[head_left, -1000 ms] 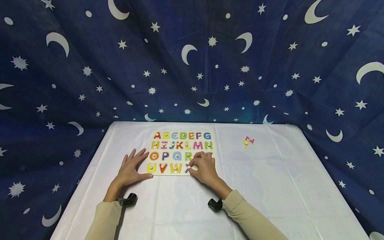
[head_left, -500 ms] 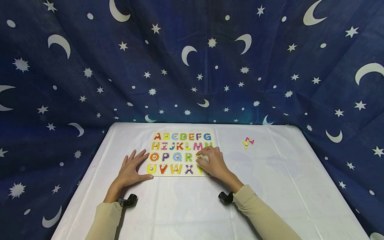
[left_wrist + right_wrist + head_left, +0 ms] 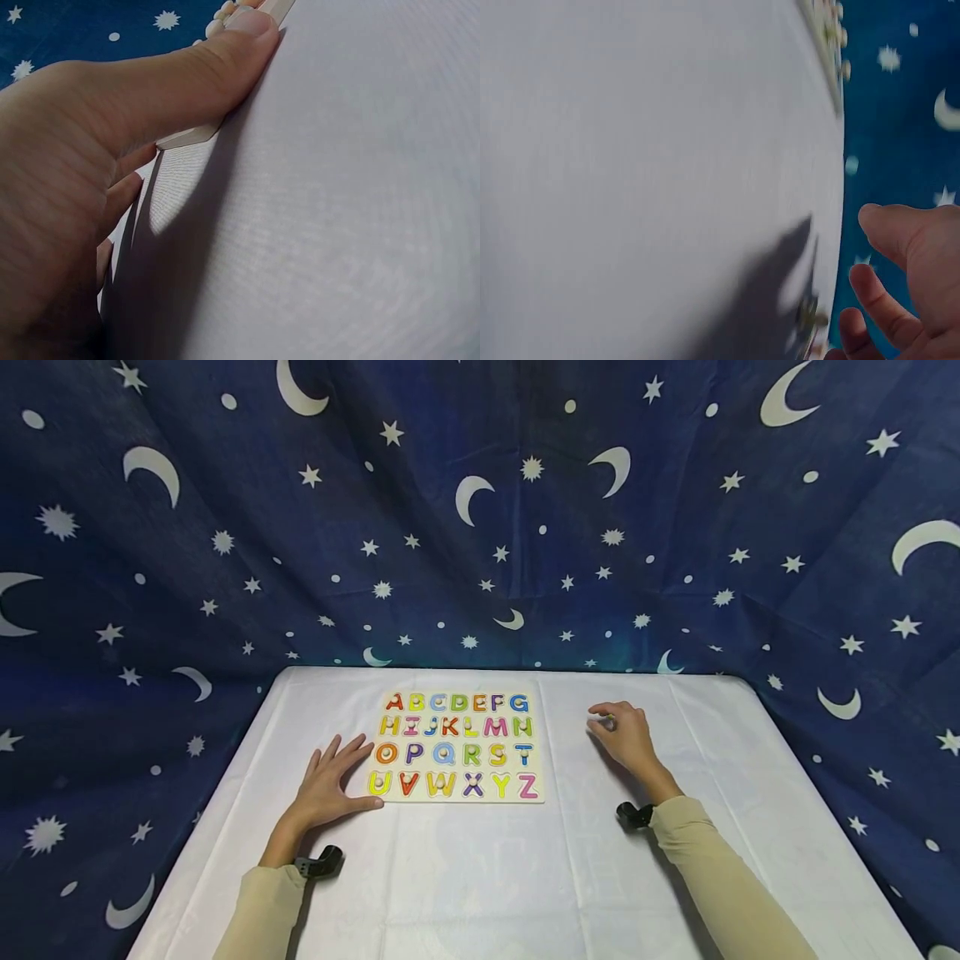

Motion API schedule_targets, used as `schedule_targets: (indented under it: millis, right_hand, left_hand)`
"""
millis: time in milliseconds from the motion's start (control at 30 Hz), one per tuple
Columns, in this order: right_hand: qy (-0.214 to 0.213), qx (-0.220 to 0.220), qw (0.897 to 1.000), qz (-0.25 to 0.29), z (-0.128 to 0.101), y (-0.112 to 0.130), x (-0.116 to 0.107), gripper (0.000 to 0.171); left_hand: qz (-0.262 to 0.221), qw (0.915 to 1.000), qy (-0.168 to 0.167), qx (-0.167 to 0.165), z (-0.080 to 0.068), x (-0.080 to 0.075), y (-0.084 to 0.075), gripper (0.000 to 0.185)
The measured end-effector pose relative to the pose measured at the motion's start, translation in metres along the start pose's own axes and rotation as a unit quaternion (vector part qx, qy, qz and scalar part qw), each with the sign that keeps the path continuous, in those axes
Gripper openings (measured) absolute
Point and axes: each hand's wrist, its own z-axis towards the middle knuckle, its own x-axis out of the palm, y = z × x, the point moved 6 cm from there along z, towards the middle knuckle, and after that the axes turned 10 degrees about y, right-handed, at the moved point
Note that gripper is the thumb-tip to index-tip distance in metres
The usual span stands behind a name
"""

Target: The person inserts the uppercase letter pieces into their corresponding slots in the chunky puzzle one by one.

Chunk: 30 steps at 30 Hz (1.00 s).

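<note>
A wooden alphabet puzzle board [image 3: 457, 800] lies on the table, its letters in rows from A to Z. Most letters carry small knobs; the Y [image 3: 501, 787] and Z [image 3: 528, 787] at the lower right look flat. My left hand [image 3: 327, 785] rests at the board's left side, fingers spread, thumb [image 3: 251, 26] along the front corner. To the right of the board, my right hand [image 3: 628, 742] hovers over the loose letter pieces [image 3: 810, 315], with thumb and fingers apart. In the head view the hand hides most of these pieces.
A white cloth covers the table [image 3: 480, 885]. Behind it hangs a dark blue curtain [image 3: 420, 510] with moons and stars. Black wrist cameras sit on the left wrist [image 3: 322, 862] and right wrist [image 3: 634, 816].
My right hand has moved from the X, past the T, to the loose pieces on the right. The T and its knob are now uncovered. My left hand has stayed put.
</note>
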Motion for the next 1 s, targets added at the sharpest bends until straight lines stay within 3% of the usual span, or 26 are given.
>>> schedule_targets:
  millis: [200, 333, 867, 1000]
  right_hand:
    - [-0.007, 0.042, 0.998, -0.041, -0.006, -0.033, -0.016, 0.027]
    - [-0.01, 0.063, 0.997, -0.035, -0.01, -0.045, -0.021, 0.028]
    - [0.014, 0.128, 0.992, -0.006, -0.009, -0.058, -0.023, 0.024]
    - [0.001, 0.11, 0.994, -0.001, -0.008, -0.057, -0.022, 0.021]
  left_hand:
    - [0.002, 1.0, 0.0, -0.001, 0.001, 0.001, 0.002, 0.102]
    - [0.005, 1.0, 0.001, -0.005, 0.002, 0.002, 0.003, 0.103]
    - [0.003, 1.0, 0.0, -0.005, 0.002, 0.001, 0.001, 0.103]
    - [0.001, 1.0, 0.0, -0.006, 0.001, 0.0, 0.001, 0.103]
